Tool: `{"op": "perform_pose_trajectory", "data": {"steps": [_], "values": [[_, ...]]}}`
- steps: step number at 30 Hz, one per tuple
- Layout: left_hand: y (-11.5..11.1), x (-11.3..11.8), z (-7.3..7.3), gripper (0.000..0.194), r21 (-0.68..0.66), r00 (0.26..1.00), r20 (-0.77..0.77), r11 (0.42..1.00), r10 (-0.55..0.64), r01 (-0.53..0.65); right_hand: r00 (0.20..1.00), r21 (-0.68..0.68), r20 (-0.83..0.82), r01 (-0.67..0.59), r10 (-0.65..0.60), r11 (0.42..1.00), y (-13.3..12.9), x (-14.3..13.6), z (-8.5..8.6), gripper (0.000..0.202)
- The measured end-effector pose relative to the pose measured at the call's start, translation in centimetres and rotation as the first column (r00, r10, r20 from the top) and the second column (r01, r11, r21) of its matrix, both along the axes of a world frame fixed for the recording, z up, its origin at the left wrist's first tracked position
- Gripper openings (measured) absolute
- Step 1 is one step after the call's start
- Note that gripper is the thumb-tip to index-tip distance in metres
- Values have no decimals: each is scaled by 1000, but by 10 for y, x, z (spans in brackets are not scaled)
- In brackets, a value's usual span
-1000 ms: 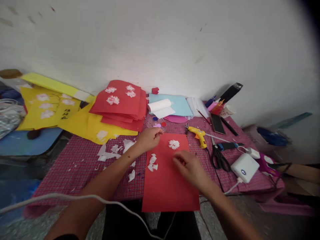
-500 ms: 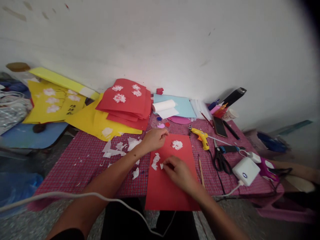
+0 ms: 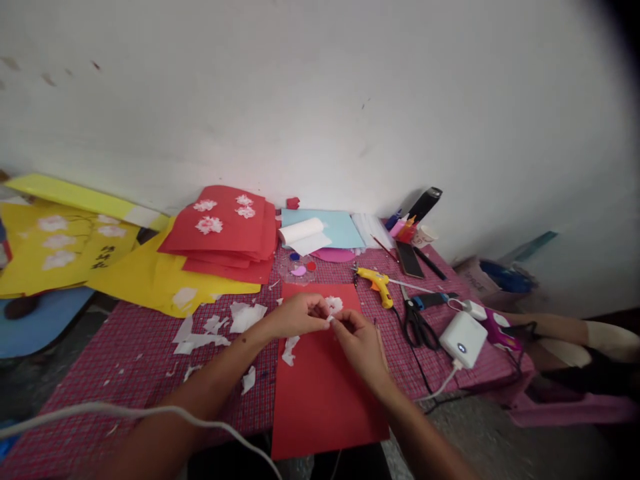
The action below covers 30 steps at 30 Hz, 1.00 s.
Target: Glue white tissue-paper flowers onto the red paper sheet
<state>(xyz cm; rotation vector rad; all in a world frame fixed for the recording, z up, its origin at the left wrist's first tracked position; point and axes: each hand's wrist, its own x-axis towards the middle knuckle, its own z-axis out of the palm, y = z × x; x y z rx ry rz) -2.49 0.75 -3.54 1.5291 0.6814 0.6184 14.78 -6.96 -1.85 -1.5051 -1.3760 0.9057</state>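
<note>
Red sheet (image 3: 325, 407) overhanging table edge (image 3: 259, 419), left hand (image 3: 301, 315) and right hand (image 3: 360, 340) pinching white scrap (image 3: 330, 319), room below

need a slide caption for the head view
Left hand and right hand pinch a small white paper scrap over a rectangular red paper sheet.

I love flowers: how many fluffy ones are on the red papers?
5. Four flowers on the red stack: two left, two right. One white flower by the left hand and right hand, on the front red sheet. Stacked sheets may hide more.
</note>
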Motion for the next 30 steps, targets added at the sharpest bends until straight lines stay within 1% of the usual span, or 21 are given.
{"op": "perform_pose_trajectory", "data": {"steps": [3,5,7,9,11,14,16,17,18,19,20,22,24,27,30], "values": [[1,1,-3,13,29,999,-14,999,34,-34,998,-7,-51,-25,24,1000,-1,-1,0,19],[1,1,-3,13,19,999,-9,999,42,-42,989,-18,-146,-39,36,999,0,-1,-2,21],[1,1,-3,13,11,999,-7,999,41,-41,967,-56,-252,-56,41,997,0,0,-4,27],[0,1,-1,13,20,999,-22,999,29,-28,950,-103,-309,-74,39,992,-1,0,-8,27],[-2,1,2,12,33,999,-38,999,10,-9,947,-127,-320,-68,24,990,-2,0,-13,24],[-2,1,5,12,64,998,-60,998,-15,19,959,-138,-285,-40,-1,990,-4,5,-19,24],[0,-1,6,13,157,993,-112,987,35,-17,977,-121,-213,-10,-16,993,-2,12,-20,26],[1,-3,6,13,239,984,-156,970,84,-44,988,-93,-151,9,-23,996,1,17,-19,26],[3,-5,6,15,338,968,-208,939,141,-64,997,-50,-68,20,-23,999,5,23,-18,25],[4,-6,6,17,439,945,-262,896,197,-65,999,5,39,16,-16,1000,10,29,-16,24],[5,-8,5,19,528,918,-314,848,241,-43,987,64,160,1,-11,998,15,34,-14,21],[6,-10,3,22,640,869,-402,767,288,42,917,122,398,-79,24,989,26,43,-10,19],[5,-10,1,22,679,835,-462,725,301,114,816,115,572,-179,82,977,36,47,-8,18],[3,-9,1,22,693,816,-493,703,301,159,660,73,740,-267,127,961,45,45,-7,18],[3,-9,2,21,698,812,-498,696,304,167,541,48,833,-277,115,960,49,39,-6,17]]}}
